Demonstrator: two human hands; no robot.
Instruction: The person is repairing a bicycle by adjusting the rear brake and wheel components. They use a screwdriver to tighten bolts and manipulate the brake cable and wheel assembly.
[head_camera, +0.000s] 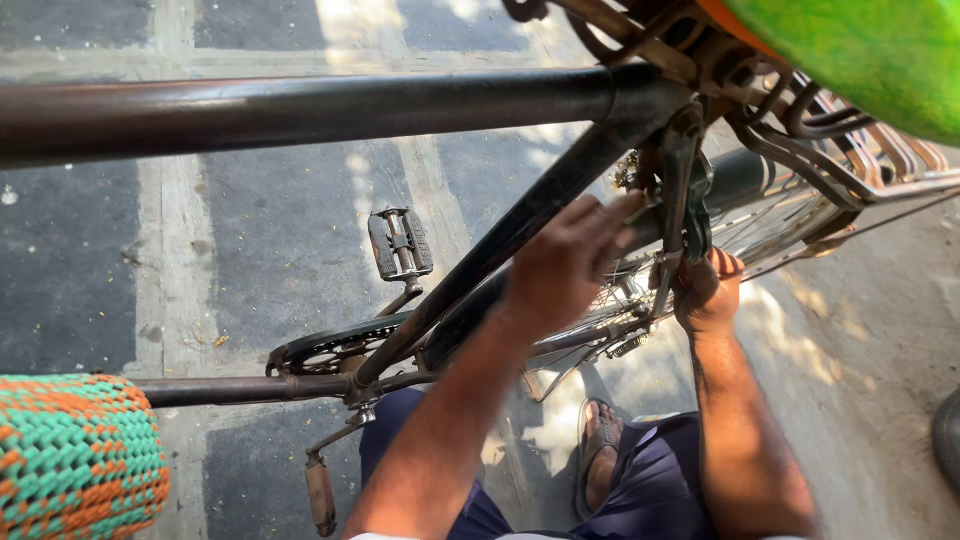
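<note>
Hands: left hand (565, 262) open-fingered on bicycle frame (500, 245), right hand (706, 292) gripping seat stay (668, 262). Green saddle (870, 55) overhead, pedal (400, 244) left, open pavement (260, 220) beyond.

This is an outdoor roadside spot used for cycle repair, not a room. The ground is paved in dark slabs (290, 230) with pale joints, giving way to bare dusty earth (880, 330) on the right, and patchy sunlight falls across both. An old black bicycle (300, 108) stands on it, rusty and worn, with its pedal (400, 245) and chain guard (335, 340) in view. A woven green and orange seat (75, 455) sits near left.
</note>
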